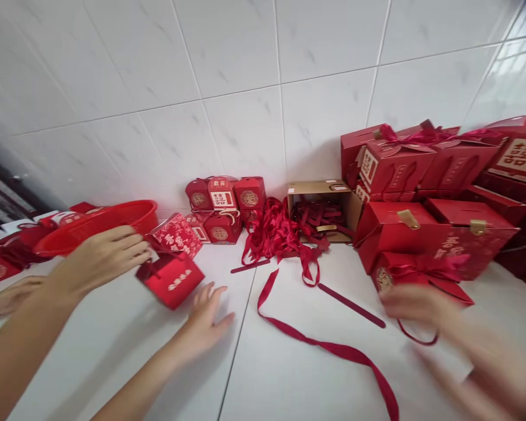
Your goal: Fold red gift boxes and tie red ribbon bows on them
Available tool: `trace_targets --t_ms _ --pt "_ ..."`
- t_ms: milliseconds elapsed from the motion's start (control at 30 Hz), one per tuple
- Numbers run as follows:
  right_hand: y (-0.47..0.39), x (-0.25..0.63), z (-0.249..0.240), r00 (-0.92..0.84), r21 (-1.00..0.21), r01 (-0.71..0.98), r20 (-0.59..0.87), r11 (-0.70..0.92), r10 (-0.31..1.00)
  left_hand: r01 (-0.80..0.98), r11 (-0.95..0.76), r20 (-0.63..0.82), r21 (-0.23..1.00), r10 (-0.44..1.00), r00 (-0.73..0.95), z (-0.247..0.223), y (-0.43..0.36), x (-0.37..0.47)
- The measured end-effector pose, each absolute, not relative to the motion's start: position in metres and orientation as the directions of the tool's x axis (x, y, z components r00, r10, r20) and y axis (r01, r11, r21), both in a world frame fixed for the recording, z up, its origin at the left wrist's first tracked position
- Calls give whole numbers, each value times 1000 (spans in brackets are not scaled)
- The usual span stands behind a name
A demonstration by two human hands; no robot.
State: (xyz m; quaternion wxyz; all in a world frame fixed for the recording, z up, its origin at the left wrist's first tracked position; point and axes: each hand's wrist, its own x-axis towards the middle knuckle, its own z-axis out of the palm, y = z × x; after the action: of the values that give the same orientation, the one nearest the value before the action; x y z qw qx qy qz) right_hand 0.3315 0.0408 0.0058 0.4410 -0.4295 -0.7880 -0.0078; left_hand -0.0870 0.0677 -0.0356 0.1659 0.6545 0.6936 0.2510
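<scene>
My left hand (201, 323) is over the white table, fingers spread and thumb out to the right, holding nothing. Just beyond it a small red gift box (175, 283) with pale lettering tilts in another person's hand (114, 254). My right hand (447, 333) is smeared by motion, thumb and fingers wide apart. It is in front of a red gift box with a satin bow (421, 268); whether it touches the box I cannot tell. A thin cord loop (421, 340) hangs below that box. Between my hands lie a long red ribbon (307, 338) and a dark red strip (353, 305).
A second hand (13, 298) shows at the left edge, near a red plastic basin (135, 217). A heap of ribbons (277, 231), an open cardboard box (355, 207) of strips and small red boxes (221, 231) stand by the tiled wall. Larger red boxes (398, 231) are stacked at right.
</scene>
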Motion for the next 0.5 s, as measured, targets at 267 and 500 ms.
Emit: trace_targets --t_ms 267,500 --pt "39 273 -77 -734 -331 532 278 779 620 782 73 240 619 930 -277 -31 32 -103" --pt "36 302 -85 -521 -448 627 368 638 770 683 189 330 705 766 -552 -27 82 -140"
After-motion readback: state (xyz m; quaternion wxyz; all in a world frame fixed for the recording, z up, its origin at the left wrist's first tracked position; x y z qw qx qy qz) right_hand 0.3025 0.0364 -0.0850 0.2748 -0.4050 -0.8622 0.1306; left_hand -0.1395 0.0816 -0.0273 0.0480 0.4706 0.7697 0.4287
